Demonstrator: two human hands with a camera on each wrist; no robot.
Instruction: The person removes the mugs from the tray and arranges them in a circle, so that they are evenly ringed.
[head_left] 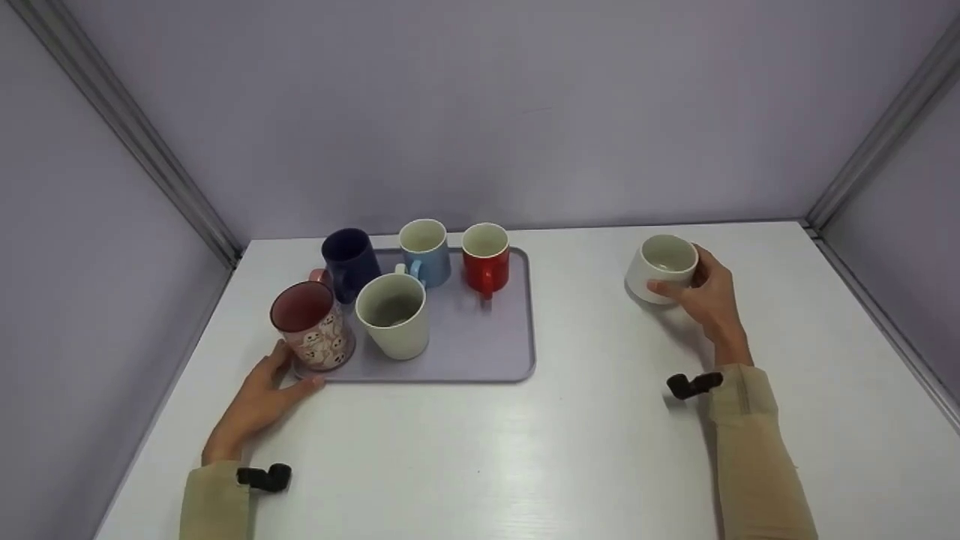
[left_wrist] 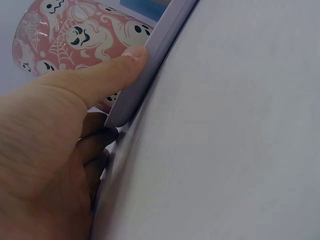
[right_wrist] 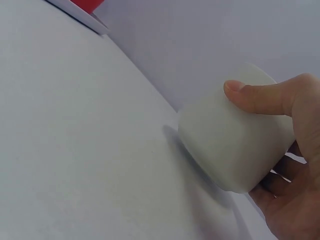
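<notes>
At the near left corner of the grey tray point(head_left: 480, 352), my left hand point(head_left: 262, 394) grips the rim. The thumb point(left_wrist: 117, 70) lies along the tray's front edge and the other fingers curl round the corner. Right beside that hand stands a pink mug point(head_left: 322, 341) with white ghosts on it, at the tray's corner. My right hand point(head_left: 709, 296) holds a white cup point(head_left: 649, 281) on the right of the table, thumb on the near side and fingers behind. In the right wrist view the cup point(right_wrist: 235, 135) leans, close over the white surface with its shadow below.
Also on the tray are a dark blue mug point(head_left: 360, 262), a light blue mug point(head_left: 435, 262), a red mug point(head_left: 491, 270) and a larger white mug point(head_left: 401, 330). Pale wall panels point(head_left: 525, 135) enclose the white table point(head_left: 480, 450) at the back and sides.
</notes>
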